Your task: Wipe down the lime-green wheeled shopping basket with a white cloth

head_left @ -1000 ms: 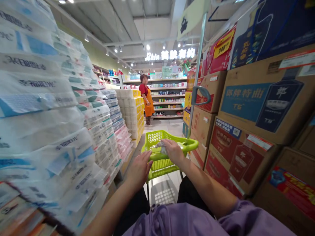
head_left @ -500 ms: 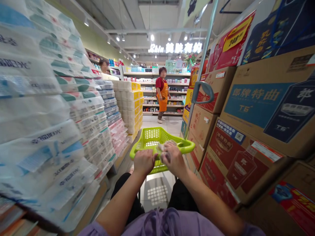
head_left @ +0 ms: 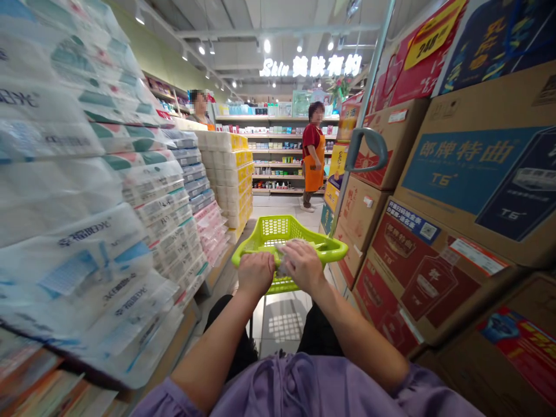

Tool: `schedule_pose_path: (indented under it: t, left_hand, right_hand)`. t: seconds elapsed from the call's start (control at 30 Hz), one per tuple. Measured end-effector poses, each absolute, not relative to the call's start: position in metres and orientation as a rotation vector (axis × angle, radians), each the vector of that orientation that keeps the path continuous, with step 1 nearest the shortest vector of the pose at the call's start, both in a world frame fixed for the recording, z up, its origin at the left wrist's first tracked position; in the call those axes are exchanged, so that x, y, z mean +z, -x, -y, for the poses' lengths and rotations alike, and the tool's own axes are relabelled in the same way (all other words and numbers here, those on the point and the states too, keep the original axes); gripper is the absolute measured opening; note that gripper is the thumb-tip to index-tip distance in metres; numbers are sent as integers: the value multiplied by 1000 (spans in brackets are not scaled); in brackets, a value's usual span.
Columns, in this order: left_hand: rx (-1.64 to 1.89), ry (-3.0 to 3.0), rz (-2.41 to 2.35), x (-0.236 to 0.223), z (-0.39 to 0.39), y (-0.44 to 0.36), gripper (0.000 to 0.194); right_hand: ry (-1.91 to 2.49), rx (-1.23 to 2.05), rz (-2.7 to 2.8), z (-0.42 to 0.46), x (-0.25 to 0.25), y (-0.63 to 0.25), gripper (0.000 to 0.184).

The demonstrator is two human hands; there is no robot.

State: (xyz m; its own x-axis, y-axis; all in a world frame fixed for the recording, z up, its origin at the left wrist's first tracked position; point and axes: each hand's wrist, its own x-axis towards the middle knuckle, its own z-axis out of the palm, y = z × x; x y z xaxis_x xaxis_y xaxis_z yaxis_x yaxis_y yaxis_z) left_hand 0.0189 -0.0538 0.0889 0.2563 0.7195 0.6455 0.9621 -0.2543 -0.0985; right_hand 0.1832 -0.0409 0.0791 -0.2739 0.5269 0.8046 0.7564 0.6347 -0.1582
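Observation:
A lime-green shopping cart (head_left: 274, 226) with a perforated basket stands directly in front of me. My left hand (head_left: 256, 273) is wrapped around the left part of its handle. To the right, my right hand (head_left: 304, 265) is closed over a crumpled pale cloth (head_left: 284, 267), pressed against the middle of the handle (head_left: 336, 252). The fingers cover most of the cloth, so its full shape is hidden. Both hands are close together, with a small gap between them.
Stacked tissue packs (head_left: 95, 249) line the left side. Cardboard cartons (head_left: 464, 174) and a metal pole with a grey handle (head_left: 369, 149) are on the right. Ahead, a person in an orange apron (head_left: 314, 165) stands before shelves (head_left: 278, 152); another person (head_left: 200, 110) is behind the packs.
The aproned person has moved right across the aisle, and the person at left shows more. My right hand has shifted slightly over the cloth; my left hand stays on the handle.

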Motion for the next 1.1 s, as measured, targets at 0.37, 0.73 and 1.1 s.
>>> schedule_pose_path:
  t: [0.37, 0.73, 1.1]
  left_hand:
    - [-702, 2096, 1406, 80, 54, -2, 27]
    - [-835, 2068, 1341, 73, 61, 12, 24]
    - [-895, 2083, 1373, 67, 66, 15, 25]
  right_hand:
    - [1012, -316, 1953, 44, 77, -185, 37]
    - [1002, -335, 1973, 52, 77, -170, 41]
    - [1013, -352, 1963, 55, 72, -167, 37]
